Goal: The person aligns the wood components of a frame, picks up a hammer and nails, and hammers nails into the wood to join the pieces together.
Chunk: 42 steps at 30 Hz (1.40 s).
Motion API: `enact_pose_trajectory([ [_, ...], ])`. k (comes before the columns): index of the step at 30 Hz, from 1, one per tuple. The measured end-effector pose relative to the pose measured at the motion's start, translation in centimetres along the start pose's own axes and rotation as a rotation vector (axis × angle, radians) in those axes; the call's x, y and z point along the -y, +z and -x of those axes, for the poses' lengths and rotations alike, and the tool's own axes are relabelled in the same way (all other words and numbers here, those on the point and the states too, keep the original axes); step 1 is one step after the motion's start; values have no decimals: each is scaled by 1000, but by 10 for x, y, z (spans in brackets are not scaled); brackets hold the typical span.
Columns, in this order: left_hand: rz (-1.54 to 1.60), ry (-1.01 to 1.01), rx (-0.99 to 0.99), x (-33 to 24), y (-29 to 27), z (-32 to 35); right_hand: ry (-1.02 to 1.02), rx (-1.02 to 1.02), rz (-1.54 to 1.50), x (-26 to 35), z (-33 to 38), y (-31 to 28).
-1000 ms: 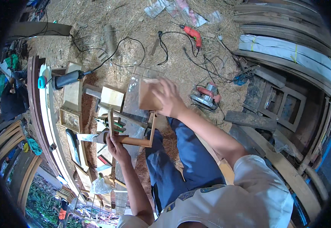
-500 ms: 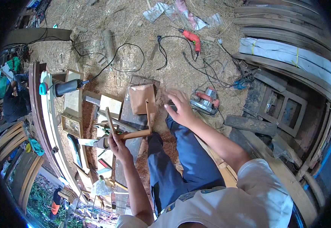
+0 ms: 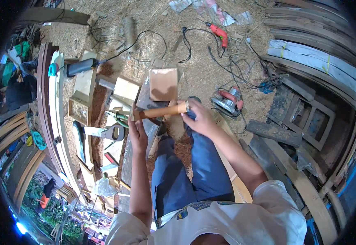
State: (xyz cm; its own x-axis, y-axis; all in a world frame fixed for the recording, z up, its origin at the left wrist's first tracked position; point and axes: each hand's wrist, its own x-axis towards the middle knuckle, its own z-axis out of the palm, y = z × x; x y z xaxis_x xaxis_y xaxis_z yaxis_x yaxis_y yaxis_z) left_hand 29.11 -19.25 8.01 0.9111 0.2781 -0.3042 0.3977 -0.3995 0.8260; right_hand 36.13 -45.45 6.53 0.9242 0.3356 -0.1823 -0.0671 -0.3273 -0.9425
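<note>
Right hand (image 3: 198,118), freed from the wooden panel (image 3: 163,84), now joins the left hand (image 3: 139,134) in pinching the wooden frame (image 3: 163,111), supporting both ends.

The far fingers of the right hand (image 3: 201,121) are hidden behind the end of the wooden frame (image 3: 163,111), whose end pieces, seen nearly edge-on, do not show their length. The plastic bag's (image 3: 103,187) contents (small and crumpled over) cannot be told. The upper edge cuts off the paper scraps (image 3: 181,5), and the dark rim swallows the stacked boards' (image 3: 308,26) far ends.
</note>
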Motion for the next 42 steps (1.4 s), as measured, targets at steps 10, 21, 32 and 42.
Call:
enact_pose_trajectory([
  [10,-382,234,-65,26,-36,-86,-227,-106,327,18,-63,37],
  [21,-445,248,-303,122,-105,36,-137,-333,421,20,-55,86],
  [32,-575,-108,-469,214,-176,152,-7,-574,433,51,40,164],
  [42,-503,-318,-623,273,-210,231,-299,204,377,74,67,325],
])
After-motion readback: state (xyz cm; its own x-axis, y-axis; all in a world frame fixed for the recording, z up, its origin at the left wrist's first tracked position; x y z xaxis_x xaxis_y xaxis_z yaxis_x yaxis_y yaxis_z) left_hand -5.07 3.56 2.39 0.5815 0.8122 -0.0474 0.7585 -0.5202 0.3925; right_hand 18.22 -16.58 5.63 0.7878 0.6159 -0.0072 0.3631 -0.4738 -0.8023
